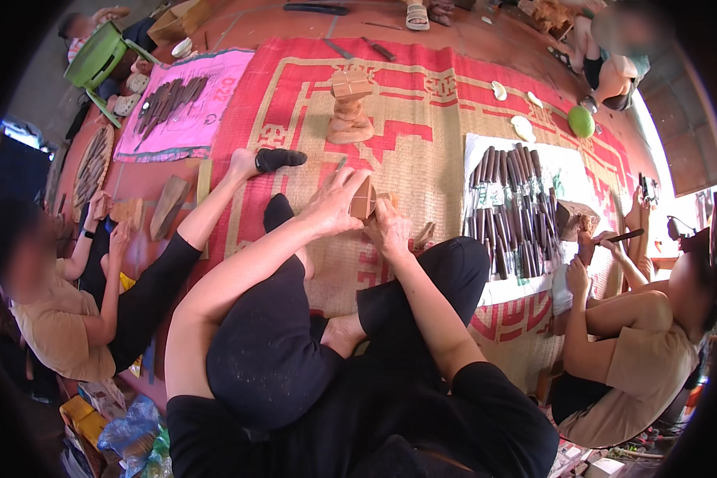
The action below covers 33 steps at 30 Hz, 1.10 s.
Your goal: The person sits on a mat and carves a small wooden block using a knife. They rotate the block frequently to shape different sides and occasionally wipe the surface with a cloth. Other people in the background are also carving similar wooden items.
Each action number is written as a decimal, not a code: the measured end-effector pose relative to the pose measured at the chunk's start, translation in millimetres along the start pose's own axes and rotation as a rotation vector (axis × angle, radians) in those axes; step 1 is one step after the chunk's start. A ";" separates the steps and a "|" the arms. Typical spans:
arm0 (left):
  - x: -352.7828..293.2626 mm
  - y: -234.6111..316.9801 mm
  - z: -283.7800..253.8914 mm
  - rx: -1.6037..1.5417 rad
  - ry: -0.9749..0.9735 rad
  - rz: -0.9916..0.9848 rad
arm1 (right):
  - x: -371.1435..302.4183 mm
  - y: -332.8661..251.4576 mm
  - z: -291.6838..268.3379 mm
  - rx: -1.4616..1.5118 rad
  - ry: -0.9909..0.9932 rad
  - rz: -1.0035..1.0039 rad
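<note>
Your left hand wraps the wooden block on the red woven mat. Your right hand, closed, presses beside the block; keep it braced.

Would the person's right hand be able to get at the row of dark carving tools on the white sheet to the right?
Probably yes. The right hand rests by the wooden block, and the carving tools lie beside the right knee with bare woven mat between. It likely must let go of the block first.

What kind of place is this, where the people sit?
Probably a wood-carving workshop on the floor: rows of chisels lie on a white sheet, a half-carved wooden figure stands on the woven mat, and people hold wooden blocks.
</note>
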<state>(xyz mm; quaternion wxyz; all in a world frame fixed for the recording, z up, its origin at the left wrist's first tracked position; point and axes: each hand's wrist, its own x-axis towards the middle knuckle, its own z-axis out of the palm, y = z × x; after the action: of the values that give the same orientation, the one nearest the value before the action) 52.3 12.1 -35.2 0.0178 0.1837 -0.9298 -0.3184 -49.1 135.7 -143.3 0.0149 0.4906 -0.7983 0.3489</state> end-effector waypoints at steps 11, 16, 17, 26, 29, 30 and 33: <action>-1.3 2.1 -2.6 -0.020 -0.007 -0.002 | -4.1 9.9 8.8 0.016 -0.038 0.048; -2.8 -4.8 0.3 0.005 -0.002 0.005 | -1.6 11.6 -2.7 -0.049 -0.119 0.024; -1.7 -3.6 0.5 0.018 -0.002 0.012 | -0.7 13.8 0.4 -0.044 -0.117 0.053; -3.6 -2.4 -2.2 -0.022 0.010 0.001 | 0.6 7.9 4.9 0.034 -0.002 -0.005; -2.0 -0.8 -1.2 0.005 0.022 0.030 | 1.5 15.3 7.9 -0.018 -0.067 0.055; -2.1 -0.6 -0.6 -0.004 0.017 0.019 | 1.3 12.5 6.7 -0.015 -0.076 0.063; -1.9 2.3 -1.3 -0.022 0.004 -0.003 | 3.0 5.0 2.5 0.023 0.031 -0.037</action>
<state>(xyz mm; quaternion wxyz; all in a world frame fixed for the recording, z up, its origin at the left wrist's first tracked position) 53.5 13.6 -32.6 0.0213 0.1854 -0.9259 -0.3284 -53.8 133.3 -146.8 0.0281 0.5001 -0.7846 0.3654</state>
